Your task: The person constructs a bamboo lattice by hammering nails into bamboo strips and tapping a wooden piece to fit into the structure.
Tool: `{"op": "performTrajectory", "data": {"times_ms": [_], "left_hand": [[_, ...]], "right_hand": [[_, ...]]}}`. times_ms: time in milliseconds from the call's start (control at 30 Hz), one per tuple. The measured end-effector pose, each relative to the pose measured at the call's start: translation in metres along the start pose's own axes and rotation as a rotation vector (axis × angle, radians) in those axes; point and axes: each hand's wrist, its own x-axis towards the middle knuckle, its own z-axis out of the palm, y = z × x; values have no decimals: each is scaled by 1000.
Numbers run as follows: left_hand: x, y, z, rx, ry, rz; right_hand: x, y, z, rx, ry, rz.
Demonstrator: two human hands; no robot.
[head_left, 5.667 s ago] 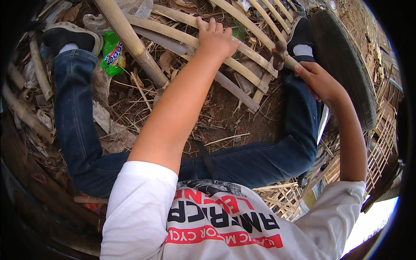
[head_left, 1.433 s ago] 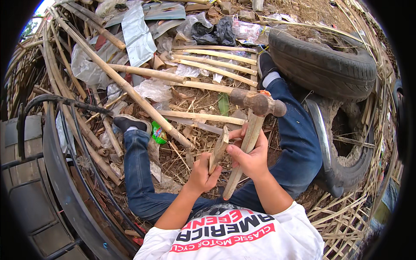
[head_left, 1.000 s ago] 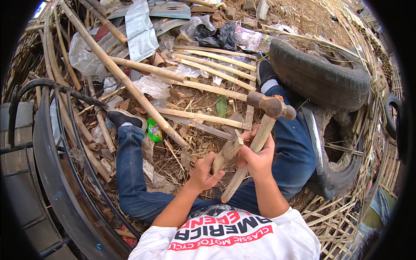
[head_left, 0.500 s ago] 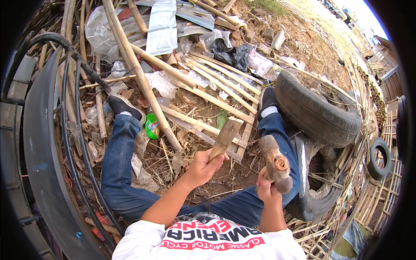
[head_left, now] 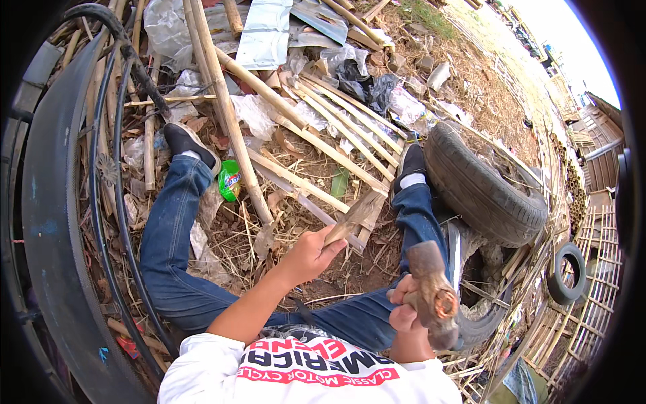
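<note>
My left hand (head_left: 311,256) is wrapped round the near end of a short weathered wooden piece (head_left: 355,217), which points away and to the right. Its far end overlaps the crosspiece of a frame of pale bamboo slats (head_left: 336,120) lying on the ground between my feet. My right hand (head_left: 405,301) grips a hammer (head_left: 435,291), its worn metal head raised toward me in front of my right thigh. Most of the hammer's handle is hidden behind the head and my fingers.
Beside my right leg rests an old tyre (head_left: 481,185). A long black seat (head_left: 57,222) with curved metal tubes runs along my left. Thick bamboo poles (head_left: 232,128) cross the ground ahead, among plastic bags (head_left: 252,116) and dry leaves. A smaller tyre (head_left: 566,273) stands farther right.
The wooden piece has tilted farther right toward the bamboo frame. The hammer has come lower and nearer to me, its head turned. My view has shifted slightly.
</note>
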Motion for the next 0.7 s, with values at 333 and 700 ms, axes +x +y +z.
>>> {"op": "performTrajectory", "data": {"times_ms": [333,700], "left_hand": [[2,12,-6,75,93,79],[14,20,-3,-20,72,9]], "right_hand": [[-25,46,-12,-164,-137,-87],[-13,6,-17,-271,-132,82]]}}
